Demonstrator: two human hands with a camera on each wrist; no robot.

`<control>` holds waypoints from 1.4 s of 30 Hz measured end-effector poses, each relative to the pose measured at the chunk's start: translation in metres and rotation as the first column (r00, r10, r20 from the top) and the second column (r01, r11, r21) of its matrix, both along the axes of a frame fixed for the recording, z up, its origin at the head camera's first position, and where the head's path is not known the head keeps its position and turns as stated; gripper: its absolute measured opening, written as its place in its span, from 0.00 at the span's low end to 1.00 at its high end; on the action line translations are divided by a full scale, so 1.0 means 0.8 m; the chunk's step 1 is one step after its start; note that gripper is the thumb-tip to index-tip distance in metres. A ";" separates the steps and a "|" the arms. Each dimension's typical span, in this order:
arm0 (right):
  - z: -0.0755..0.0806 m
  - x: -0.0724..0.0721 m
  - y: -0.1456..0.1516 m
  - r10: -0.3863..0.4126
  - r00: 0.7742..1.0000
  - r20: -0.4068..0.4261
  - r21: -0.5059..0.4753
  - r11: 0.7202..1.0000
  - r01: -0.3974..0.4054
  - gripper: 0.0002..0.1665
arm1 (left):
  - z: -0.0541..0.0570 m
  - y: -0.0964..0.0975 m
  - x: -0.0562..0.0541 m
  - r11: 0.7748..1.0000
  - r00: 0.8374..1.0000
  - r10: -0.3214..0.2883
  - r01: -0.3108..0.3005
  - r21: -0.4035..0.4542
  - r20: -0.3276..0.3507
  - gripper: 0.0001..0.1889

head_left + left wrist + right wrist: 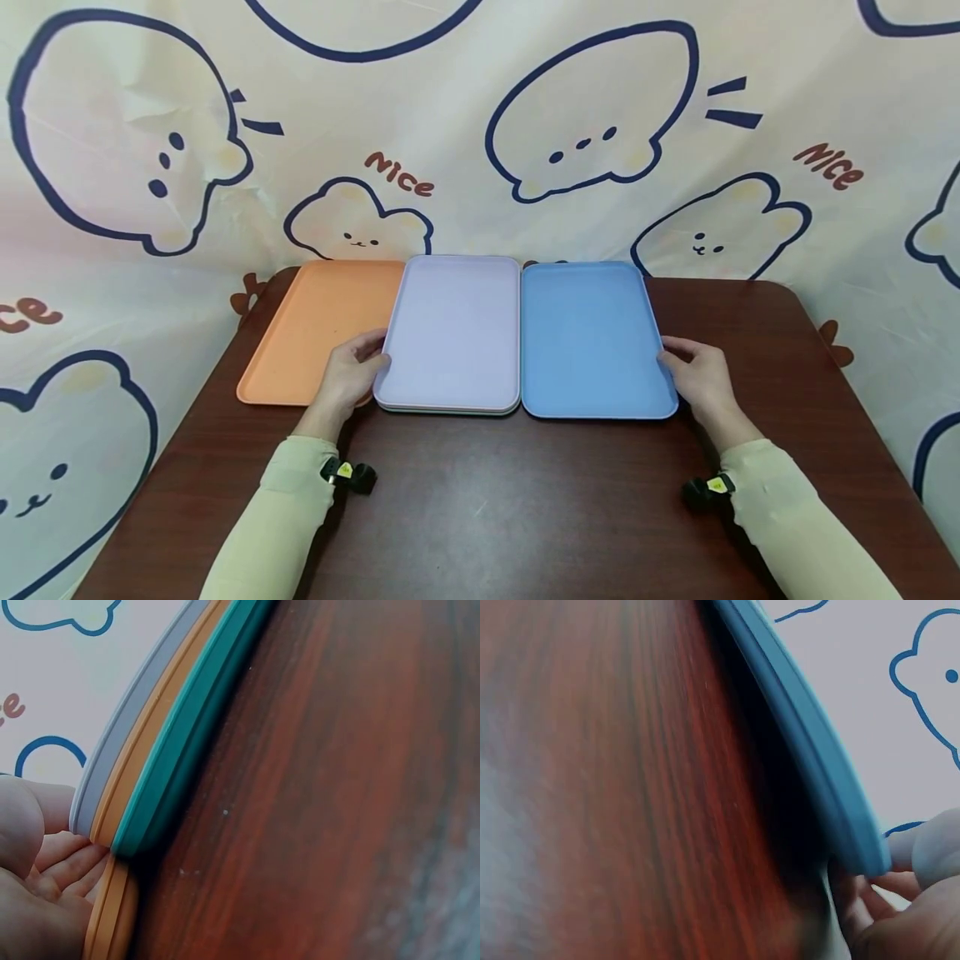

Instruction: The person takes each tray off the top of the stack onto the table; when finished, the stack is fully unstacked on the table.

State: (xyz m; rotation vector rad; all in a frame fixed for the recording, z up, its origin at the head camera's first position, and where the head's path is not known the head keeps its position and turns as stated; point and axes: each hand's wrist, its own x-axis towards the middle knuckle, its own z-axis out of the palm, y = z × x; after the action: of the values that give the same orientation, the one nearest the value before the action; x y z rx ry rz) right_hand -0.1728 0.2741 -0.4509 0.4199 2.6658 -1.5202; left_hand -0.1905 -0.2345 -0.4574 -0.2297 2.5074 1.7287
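Observation:
A lavender tray (453,333) tops a stack with an orange tray (142,757) and a green tray (169,765) under it. My left hand (351,371) holds the stack by its left edge, thumb at the lavender rim and fingers lower at the side. Left of the stack, another orange tray (300,333) lies partly behind that hand. A blue tray (592,342) sits side by side with the stack on the right. My right hand (701,375) grips its right edge; in the right wrist view the fingers (896,885) reach below the rim.
Everything lies on a dark brown wooden table (480,508), with the trays toward its far edge. A pale cloth (585,225) printed with cartoon outlines hangs behind and beside the table. Both wrists wear small black cameras.

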 end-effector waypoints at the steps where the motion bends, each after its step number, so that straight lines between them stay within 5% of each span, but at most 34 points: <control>1: 0.000 -0.001 0.000 0.017 1.000 -0.001 0.035 0.999 -0.017 0.26 | 0.000 0.000 0.000 1.000 1.000 0.001 -0.001 -0.001 0.000 0.28; 8: 0.000 -0.011 0.006 0.199 0.979 -0.036 0.308 0.934 -0.179 0.25 | 0.001 -0.004 -0.001 1.000 1.000 0.012 -0.012 -0.012 0.014 0.28; 11: 0.003 -0.014 0.009 0.235 0.972 -0.023 0.341 0.915 -0.214 0.26 | 0.000 -0.005 -0.002 1.000 1.000 0.014 -0.014 -0.006 0.014 0.28; 16: 0.007 -0.011 0.015 0.204 0.979 -0.012 0.296 0.936 -0.192 0.26 | -0.002 -0.006 -0.002 1.000 1.000 0.009 -0.010 0.014 0.025 0.29; 24: 0.015 -0.003 0.000 0.084 0.975 -0.206 0.179 0.983 -0.046 0.24 | -0.002 -0.007 0.000 1.000 0.999 0.012 -0.012 0.010 0.041 0.28; 32: 0.014 -0.010 -0.046 0.203 0.954 -0.221 -0.011 0.978 -0.210 0.23 | -0.004 -0.009 0.000 0.999 0.999 0.017 -0.018 0.027 0.034 0.29; 42: 0.008 -0.026 -0.120 0.223 0.955 -0.194 -0.097 0.965 -0.245 0.20 | -0.001 -0.009 0.000 0.998 0.999 0.003 -0.006 0.062 0.046 0.29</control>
State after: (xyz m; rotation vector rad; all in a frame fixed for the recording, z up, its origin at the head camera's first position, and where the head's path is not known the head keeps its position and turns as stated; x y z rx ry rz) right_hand -0.1936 0.1779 -0.4445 -0.0440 2.6161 -1.7037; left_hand -0.1909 -0.2415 -0.4580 -0.2679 2.4184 1.7791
